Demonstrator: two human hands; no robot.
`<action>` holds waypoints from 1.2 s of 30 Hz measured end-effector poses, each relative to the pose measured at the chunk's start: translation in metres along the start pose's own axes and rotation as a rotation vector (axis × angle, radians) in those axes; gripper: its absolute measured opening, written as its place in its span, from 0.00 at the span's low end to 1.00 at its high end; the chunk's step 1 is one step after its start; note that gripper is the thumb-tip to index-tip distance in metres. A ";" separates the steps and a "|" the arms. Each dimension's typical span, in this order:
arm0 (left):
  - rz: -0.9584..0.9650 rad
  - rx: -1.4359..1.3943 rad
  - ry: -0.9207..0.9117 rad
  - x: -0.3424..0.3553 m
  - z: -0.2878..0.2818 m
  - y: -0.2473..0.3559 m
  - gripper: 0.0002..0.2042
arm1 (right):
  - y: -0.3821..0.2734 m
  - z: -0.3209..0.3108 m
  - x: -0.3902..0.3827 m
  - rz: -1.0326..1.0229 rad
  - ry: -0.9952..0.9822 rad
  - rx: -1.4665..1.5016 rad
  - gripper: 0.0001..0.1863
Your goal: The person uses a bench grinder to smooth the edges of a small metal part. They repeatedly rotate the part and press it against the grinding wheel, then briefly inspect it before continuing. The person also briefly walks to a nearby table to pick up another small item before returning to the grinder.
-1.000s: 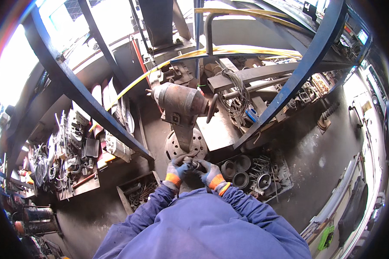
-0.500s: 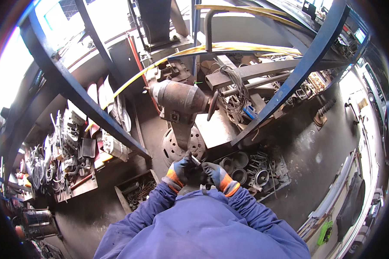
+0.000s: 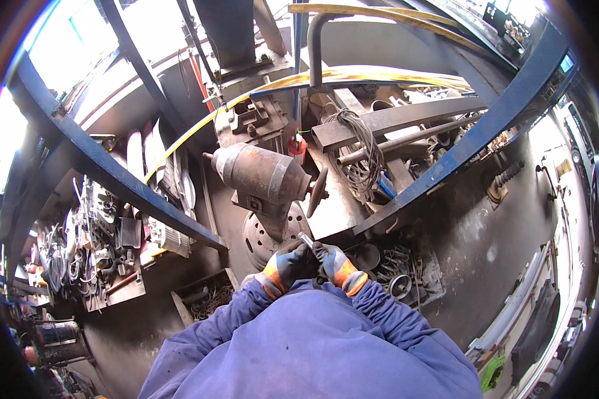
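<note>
Below grinder [image 3: 263,176] — hands [image 3: 311,261] clasp rod [image 3: 306,241].

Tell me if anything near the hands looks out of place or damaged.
Nothing near the hands looks broken or spilled. Both gloved hands, left hand and right hand, close on a small metal part. The bench grinder is rusty, and coiled cable lies loosely over scrap bars.
</note>
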State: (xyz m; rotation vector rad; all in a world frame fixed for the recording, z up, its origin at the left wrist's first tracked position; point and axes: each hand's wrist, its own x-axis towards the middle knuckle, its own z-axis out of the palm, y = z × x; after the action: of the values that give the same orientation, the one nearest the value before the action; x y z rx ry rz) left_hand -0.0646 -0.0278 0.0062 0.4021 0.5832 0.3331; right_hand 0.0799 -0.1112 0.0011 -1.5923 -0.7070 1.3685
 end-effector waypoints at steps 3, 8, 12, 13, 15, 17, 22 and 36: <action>0.063 0.084 -0.054 0.017 -0.008 0.004 0.10 | 0.009 -0.006 0.014 -0.005 -0.075 0.038 0.24; -0.092 0.118 0.037 0.023 0.002 0.032 0.12 | 0.018 -0.006 0.040 0.051 0.016 0.130 0.26; -0.089 0.371 0.081 0.028 0.013 0.042 0.14 | -0.001 -0.001 0.031 0.011 0.066 0.144 0.25; -0.062 0.368 0.053 0.032 0.015 0.044 0.14 | -0.001 -0.005 0.035 0.019 0.066 0.165 0.25; -0.028 0.383 0.022 0.036 0.015 0.043 0.15 | 0.008 -0.011 0.041 -0.012 0.062 0.179 0.24; 0.004 0.407 0.046 0.035 0.013 0.040 0.14 | 0.008 -0.010 0.038 -0.020 0.104 0.142 0.23; 0.119 0.510 -0.072 0.048 -0.002 0.026 0.12 | -0.001 -0.012 0.036 -0.040 0.111 0.127 0.21; 0.108 0.298 0.174 0.078 -0.032 0.006 0.09 | 0.014 -0.023 0.055 -0.122 0.001 0.126 0.20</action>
State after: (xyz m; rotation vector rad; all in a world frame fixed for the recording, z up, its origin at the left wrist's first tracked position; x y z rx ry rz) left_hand -0.0235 0.0178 -0.0515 0.6983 0.7869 0.3887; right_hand 0.1127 -0.0758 -0.0370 -1.4280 -0.6921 1.2971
